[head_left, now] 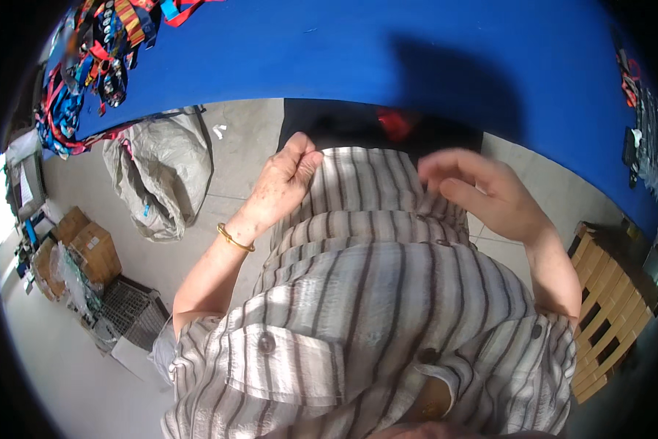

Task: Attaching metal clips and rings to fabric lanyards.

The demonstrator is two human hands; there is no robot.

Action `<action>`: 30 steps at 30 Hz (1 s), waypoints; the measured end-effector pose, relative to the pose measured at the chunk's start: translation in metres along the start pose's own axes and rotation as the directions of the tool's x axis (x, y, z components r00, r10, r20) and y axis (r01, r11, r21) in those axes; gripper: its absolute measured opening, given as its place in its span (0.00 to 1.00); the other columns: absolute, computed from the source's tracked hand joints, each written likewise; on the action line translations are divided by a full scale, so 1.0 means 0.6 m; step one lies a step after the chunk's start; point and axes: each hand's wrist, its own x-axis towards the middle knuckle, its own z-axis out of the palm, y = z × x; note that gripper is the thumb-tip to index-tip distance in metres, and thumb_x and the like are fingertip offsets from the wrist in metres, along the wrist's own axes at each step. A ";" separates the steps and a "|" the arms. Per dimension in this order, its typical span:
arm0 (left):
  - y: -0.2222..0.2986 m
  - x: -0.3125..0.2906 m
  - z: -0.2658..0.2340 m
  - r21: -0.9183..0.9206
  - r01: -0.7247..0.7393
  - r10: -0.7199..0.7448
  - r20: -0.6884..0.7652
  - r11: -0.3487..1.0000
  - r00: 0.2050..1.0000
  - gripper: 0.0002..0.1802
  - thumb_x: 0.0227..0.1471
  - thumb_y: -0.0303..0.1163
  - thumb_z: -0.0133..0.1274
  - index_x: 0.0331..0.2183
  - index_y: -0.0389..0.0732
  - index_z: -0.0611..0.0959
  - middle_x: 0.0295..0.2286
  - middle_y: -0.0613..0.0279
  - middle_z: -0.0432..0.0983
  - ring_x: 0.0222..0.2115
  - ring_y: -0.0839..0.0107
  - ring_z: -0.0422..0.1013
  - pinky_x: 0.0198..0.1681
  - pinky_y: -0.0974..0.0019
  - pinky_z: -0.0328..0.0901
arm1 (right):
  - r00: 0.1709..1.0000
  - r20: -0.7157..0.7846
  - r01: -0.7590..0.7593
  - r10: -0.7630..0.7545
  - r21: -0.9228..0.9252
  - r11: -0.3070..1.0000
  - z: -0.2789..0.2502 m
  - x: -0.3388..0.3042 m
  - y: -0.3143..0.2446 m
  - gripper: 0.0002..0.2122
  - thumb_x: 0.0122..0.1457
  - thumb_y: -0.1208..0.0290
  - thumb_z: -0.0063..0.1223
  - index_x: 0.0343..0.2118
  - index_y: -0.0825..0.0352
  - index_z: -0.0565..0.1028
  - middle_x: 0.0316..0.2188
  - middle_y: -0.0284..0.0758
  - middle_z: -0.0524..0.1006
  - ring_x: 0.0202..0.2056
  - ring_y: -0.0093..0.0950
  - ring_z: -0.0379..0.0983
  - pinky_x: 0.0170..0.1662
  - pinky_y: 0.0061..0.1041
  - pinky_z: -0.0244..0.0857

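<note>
My left hand [288,173] is closed in a pinch at the left corner of the hem of a striped shirt [373,282]. The shirt is grey and white with dark stripes, and it covers my body down to the hem. Near the hem's right side is my right hand [482,192], its thumb apart from its curved fingers. Those fingertips are a little blurred, and I see nothing held in them. Beyond the hem lies black cloth [329,121] with a red patch [395,124], partly hidden under the table's edge.
A blue table [307,51] spans the far side. Colourful printed straps [109,66] are heaped at its left, and clear plastic packets [649,132] lie at its right. On the floor are a pale woven sack [164,168], cardboard boxes [95,252], a wire crate [131,311] and a slatted brown stack [610,311].
</note>
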 end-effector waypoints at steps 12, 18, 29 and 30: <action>-0.031 0.035 0.018 0.426 -0.229 0.329 -0.179 0.875 0.927 0.07 0.63 0.32 0.46 0.37 0.41 0.66 0.19 0.41 0.72 0.25 0.36 0.71 0.23 0.44 0.64 | 0.971 -0.200 0.047 -0.127 -0.362 0.931 0.040 0.015 0.069 0.06 0.61 0.73 0.52 0.35 0.70 0.68 0.32 0.41 0.71 0.32 0.35 0.72 0.37 0.34 0.66; -0.033 0.043 0.005 0.508 -0.184 0.319 -0.194 0.842 0.928 0.08 0.62 0.30 0.47 0.36 0.40 0.65 0.20 0.39 0.73 0.25 0.35 0.72 0.22 0.42 0.64 | 0.893 -0.287 0.144 -0.346 -0.545 0.826 0.055 0.046 0.081 0.04 0.62 0.76 0.48 0.34 0.69 0.67 0.36 0.44 0.71 0.36 0.46 0.71 0.39 0.40 0.65; -0.007 0.023 -0.032 0.587 -0.228 0.362 -0.119 0.777 0.925 0.10 0.61 0.33 0.49 0.33 0.39 0.67 0.18 0.47 0.74 0.22 0.44 0.74 0.24 0.47 0.68 | 0.849 -0.100 0.315 -0.520 -0.694 0.648 0.025 0.068 -0.040 0.05 0.60 0.73 0.52 0.33 0.67 0.69 0.33 0.40 0.72 0.35 0.44 0.73 0.37 0.39 0.67; 0.009 0.024 -0.047 0.553 -0.230 0.385 -0.182 0.801 0.905 0.10 0.61 0.34 0.50 0.33 0.39 0.69 0.20 0.46 0.74 0.23 0.44 0.74 0.25 0.49 0.68 | 0.777 -0.167 0.332 -0.608 -0.711 0.620 0.021 0.071 -0.058 0.05 0.60 0.73 0.53 0.34 0.67 0.70 0.33 0.40 0.72 0.34 0.43 0.73 0.37 0.38 0.68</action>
